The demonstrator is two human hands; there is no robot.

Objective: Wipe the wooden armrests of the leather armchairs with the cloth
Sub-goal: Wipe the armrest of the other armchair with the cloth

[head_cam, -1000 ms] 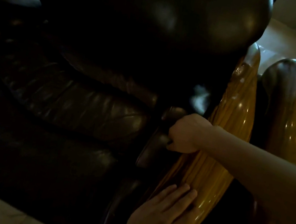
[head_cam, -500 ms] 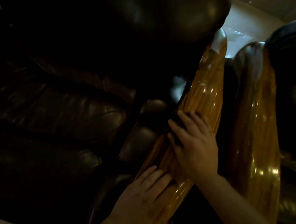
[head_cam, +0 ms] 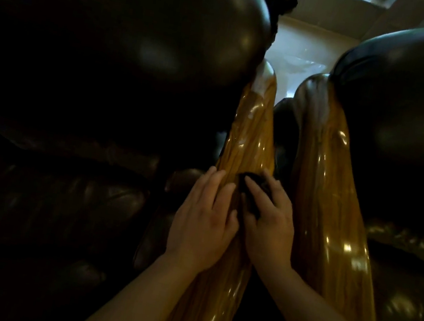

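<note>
Two dark leather armchairs stand side by side, each with a glossy golden wooden armrest. On the left chair's armrest (head_cam: 253,139) both my hands rest. My right hand (head_cam: 268,225) presses a small dark cloth (head_cam: 253,192) flat against the wood, fingers spread over it. My left hand (head_cam: 203,217) lies flat beside it on the armrest's left edge, holding nothing. The right chair's armrest (head_cam: 332,201) runs parallel, untouched.
The left armchair's rounded backrest (head_cam: 119,34) and seat cushion (head_cam: 45,203) fill the left side. The right armchair's back (head_cam: 408,108) bulges at right. A narrow gap separates the armrests. Pale floor (head_cam: 303,52) shows beyond.
My right hand left the crease beside the seat and came onto the armrest with the cloth under it. My left hand slid up the armrest next to it. The camera moved right.
</note>
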